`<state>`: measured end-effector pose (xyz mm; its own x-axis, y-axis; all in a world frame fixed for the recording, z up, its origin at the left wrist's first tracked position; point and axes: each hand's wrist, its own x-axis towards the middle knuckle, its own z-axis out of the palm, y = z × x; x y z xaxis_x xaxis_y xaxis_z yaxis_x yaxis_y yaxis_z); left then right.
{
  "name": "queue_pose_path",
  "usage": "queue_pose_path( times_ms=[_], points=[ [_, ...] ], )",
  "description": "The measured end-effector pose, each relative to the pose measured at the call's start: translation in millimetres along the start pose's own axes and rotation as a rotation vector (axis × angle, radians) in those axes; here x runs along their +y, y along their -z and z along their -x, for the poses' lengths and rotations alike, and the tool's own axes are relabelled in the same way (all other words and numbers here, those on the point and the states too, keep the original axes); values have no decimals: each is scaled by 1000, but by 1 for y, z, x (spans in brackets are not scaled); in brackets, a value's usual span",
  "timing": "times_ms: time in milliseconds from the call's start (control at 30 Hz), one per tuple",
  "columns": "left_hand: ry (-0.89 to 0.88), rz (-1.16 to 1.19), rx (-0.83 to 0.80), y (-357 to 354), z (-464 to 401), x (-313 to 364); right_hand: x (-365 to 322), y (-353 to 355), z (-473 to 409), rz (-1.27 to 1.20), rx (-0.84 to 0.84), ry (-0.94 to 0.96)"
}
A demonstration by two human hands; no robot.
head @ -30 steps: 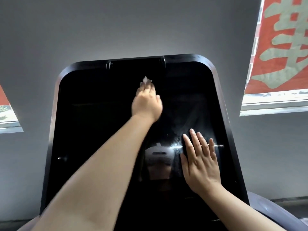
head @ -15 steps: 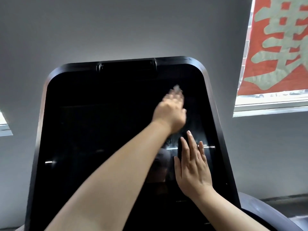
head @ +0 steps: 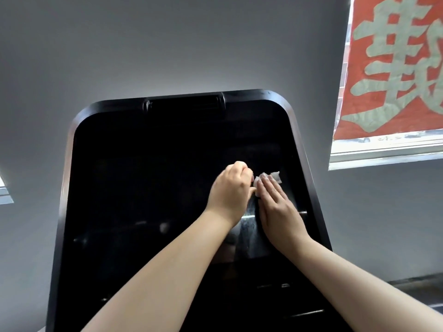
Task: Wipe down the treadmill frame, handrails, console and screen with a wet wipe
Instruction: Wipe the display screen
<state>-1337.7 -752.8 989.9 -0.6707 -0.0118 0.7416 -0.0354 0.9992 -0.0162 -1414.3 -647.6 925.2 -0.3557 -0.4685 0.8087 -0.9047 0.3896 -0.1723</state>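
Observation:
The treadmill's big black screen (head: 148,188) fills the middle of the view, tilted back in its glossy console frame (head: 309,178). A small white wet wipe (head: 275,176) lies on the right part of the screen. My left hand (head: 230,190) has its fingers curled and pinches the wipe's left end. My right hand (head: 275,207) lies flat on the glass just to the right, its straight fingertips pressing on the wipe. Most of the wipe is hidden under the two hands.
A grey wall rises behind the console. A red banner with pale characters (head: 393,68) hangs in a window at the upper right. A sliver of another window (head: 4,192) shows at the left edge. Dark console parts (head: 275,286) lie below the screen.
My left hand swept the wipe from the screen's top middle to the right and down. My right hand slid up the glass, and its fingertips now lie on the wipe.

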Motion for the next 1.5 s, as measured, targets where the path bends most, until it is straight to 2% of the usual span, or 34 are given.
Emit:
queue_pose_path(
  times_ms=[167, 233, 300, 367, 400, 467, 533, 567, 600, 700, 733, 767, 867, 933, 1000, 1067, 1133, 1200, 1267, 1333, 1367, 1467, 1500],
  points=[
    [19, -159, -26, 23, 33, -26, 8, 9, -12, 377, -175, 166],
    [43, -224, -46, 30, 47, -32, 8, 15, -39, 437, -215, 89],
    [90, -292, -110, 35, 57, -31, 5, 17, -75, 414, -252, -78],
    [190, -361, -255, 40, 63, -24, -10, 15, -100, 321, -285, -207],
    [229, -409, -326, 41, 65, -23, -23, 12, -103, 287, -289, -199],
    [283, -454, -430, 43, 66, -24, -47, 4, -87, 269, -338, 12],
    [297, -470, -417, 43, 67, -23, -46, 7, -66, 348, -366, 244],
    [293, -460, -407, 42, 68, -24, -33, 14, -69, 413, -354, 278],
    [288, -459, -408, 43, 69, -23, -17, 21, -78, 471, -348, 206],
    [298, -463, -406, 40, 72, -20, 15, 42, -110, 490, -397, -217],
    [304, -453, -412, 40, 71, -20, 8, 38, -111, 457, -393, -247],
    [307, -443, -420, 40, 71, -20, -4, 31, -104, 420, -377, -189],
    [310, -434, -419, 39, 71, -20, -38, 6, -48, 328, -370, 240],
    [312, -432, -421, 40, 70, -19, -30, 16, -35, 392, -433, 355],
    [313, -435, -420, 39, 70, -19, -4, 33, -56, 523, -375, 255],
    [315, -430, -419, 40, 70, -17, 18, 47, -84, 593, -424, -20],
    [316, -431, -417, 40, 71, -16, 25, 47, -94, 639, -445, -152],
    [321, -431, -416, 40, 71, -16, 21, 44, -75, 655, -442, -142],
    [315, -440, -421, 39, 71, -16, 22, 42, -34, 656, -387, -55],
    [309, -446, -422, 39, 70, -16, 26, 46, -2, 639, -432, -20],
    [307, -450, -416, 39, 70, -16, 27, 49, 2, 636, -464, -51],
    [310, -468, -417, 40, 70, -15, 31, 44, -28, 651, -387, -74],
    [312, -467, -411, 40, 70, -15, 30, 38, -45, 624, -371, -136]
  ],
)
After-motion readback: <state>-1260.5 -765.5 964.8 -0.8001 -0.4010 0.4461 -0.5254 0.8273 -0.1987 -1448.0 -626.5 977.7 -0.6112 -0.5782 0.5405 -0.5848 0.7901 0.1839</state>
